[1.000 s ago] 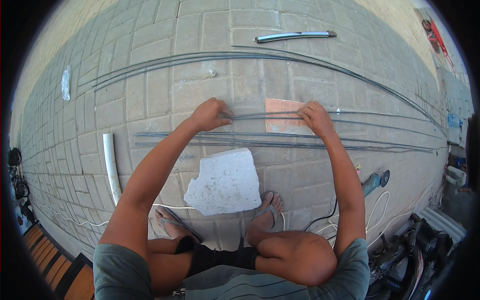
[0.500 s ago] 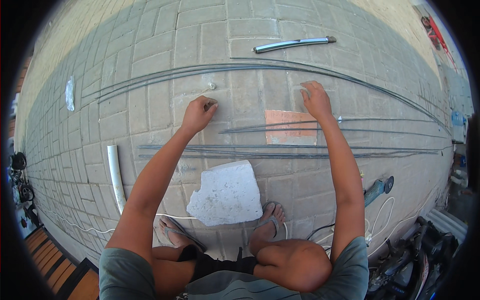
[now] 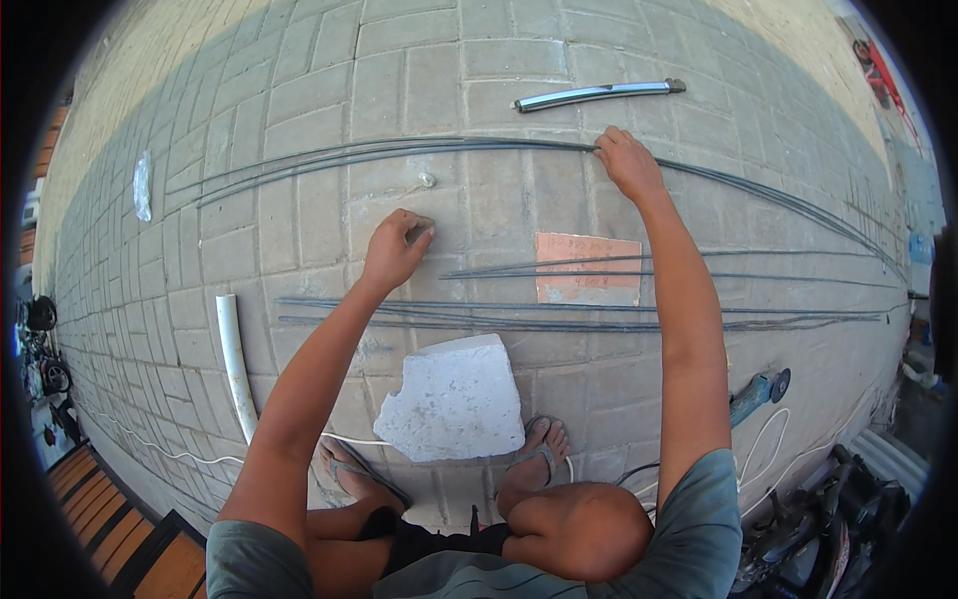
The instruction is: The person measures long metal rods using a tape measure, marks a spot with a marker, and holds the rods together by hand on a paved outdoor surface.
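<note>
My right hand (image 3: 631, 165) is closed around the far bundle of long, thin dark steel rods (image 3: 439, 144), which curves across the paving to the right. My left hand (image 3: 396, 250) is held above the paving between the far bundle and the near rods, its fingers curled and thumb and forefinger close together. Whatever it may hold is too small to make out. A small whitish lump (image 3: 427, 181) lies just beyond that hand. Two separate rods (image 3: 718, 274) cross an orange piece of card with writing (image 3: 587, 288), and several near rods (image 3: 479, 305) lie closer to me.
A white broken slab (image 3: 451, 401) lies in front of my sandalled feet. A white pipe (image 3: 236, 364) is at the left, a shiny curved metal bar (image 3: 599, 95) farther off. An angle grinder (image 3: 760, 394) and white cable (image 3: 763, 439) lie at the right, near a motorcycle (image 3: 838, 519).
My right hand has moved farther away from me and taken hold of the far rod bundle. That bundle's loose upper rod now lies together with the others. My left hand has barely moved.
</note>
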The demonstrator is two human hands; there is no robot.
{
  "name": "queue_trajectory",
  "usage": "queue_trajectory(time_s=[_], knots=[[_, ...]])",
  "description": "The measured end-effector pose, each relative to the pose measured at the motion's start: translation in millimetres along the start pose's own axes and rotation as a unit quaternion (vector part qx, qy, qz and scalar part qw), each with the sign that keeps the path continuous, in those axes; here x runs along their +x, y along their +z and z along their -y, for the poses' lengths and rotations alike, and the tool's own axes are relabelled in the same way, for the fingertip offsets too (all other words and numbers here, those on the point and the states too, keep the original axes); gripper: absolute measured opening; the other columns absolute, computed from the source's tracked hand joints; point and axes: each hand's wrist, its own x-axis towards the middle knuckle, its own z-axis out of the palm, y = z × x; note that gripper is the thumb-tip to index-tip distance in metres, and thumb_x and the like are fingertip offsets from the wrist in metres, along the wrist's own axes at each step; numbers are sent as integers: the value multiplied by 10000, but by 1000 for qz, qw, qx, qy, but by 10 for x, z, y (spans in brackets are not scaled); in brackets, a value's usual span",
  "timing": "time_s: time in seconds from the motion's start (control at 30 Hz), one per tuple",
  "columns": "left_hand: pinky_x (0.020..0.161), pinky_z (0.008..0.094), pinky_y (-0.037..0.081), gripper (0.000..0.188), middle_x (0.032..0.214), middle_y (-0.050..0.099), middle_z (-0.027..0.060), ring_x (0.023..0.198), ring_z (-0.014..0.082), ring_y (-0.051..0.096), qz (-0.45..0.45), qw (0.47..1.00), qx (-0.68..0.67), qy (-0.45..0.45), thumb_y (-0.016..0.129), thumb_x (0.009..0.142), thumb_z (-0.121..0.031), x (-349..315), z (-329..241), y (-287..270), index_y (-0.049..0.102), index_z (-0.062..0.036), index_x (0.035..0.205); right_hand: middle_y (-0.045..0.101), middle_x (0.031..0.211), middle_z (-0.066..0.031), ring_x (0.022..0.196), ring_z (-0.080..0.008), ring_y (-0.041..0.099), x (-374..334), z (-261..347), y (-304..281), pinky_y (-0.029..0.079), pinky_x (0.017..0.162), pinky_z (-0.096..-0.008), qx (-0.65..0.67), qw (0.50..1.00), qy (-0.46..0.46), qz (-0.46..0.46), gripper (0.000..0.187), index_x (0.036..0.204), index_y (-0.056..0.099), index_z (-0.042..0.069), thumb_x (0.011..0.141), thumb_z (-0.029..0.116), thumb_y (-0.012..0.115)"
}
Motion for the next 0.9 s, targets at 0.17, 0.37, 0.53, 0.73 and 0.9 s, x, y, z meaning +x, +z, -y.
queue_trajectory(time_s=[0.17,0.37,0.53,0.73,0.9], knots=[[774,385,535,243,1031,704,160,839,273,665,-18,999,-38,-25,712,971,-205,73,-77,99,782,-11,1100,657,1152,-102,1130,-324,644,-257,-77,-86,536,891,-478,-4,996,-49,-77,155,1022,630,43,979,188,667],[702,345,525,318,953,745,171,784,173,650,30,982,-102,-156,708,994,-283,170,-196,15,784,14,1079,726,1090,-145,1008,-384,673,-1006,44,-258,541,887,-482,118,993,-26,8,180,1118,671,50,999,185,661],[673,344,536,381,763,735,155,674,158,640,143,971,-47,-187,731,965,-346,-132,25,1,785,22,1045,718,1070,-147,1014,-385,675,-1253,156,-147,542,881,-481,121,992,-42,9,168,1091,716,58,962,143,649],[713,398,561,310,855,761,146,772,255,714,12,991,-50,-125,764,918,-310,-167,70,-168,788,-35,1061,703,1020,-132,1011,-370,678,-1092,288,53,552,873,-469,123,988,-42,-79,176,1097,736,81,968,130,626],[920,450,538,357,1042,688,100,1039,335,645,-60,971,209,96,825,864,-278,159,84,-566,743,-116,1172,699,1041,-112,1029,-349,675,-1047,142,-102,556,876,-462,121,992,-11,-40,182,1105,741,99,973,137,622]])
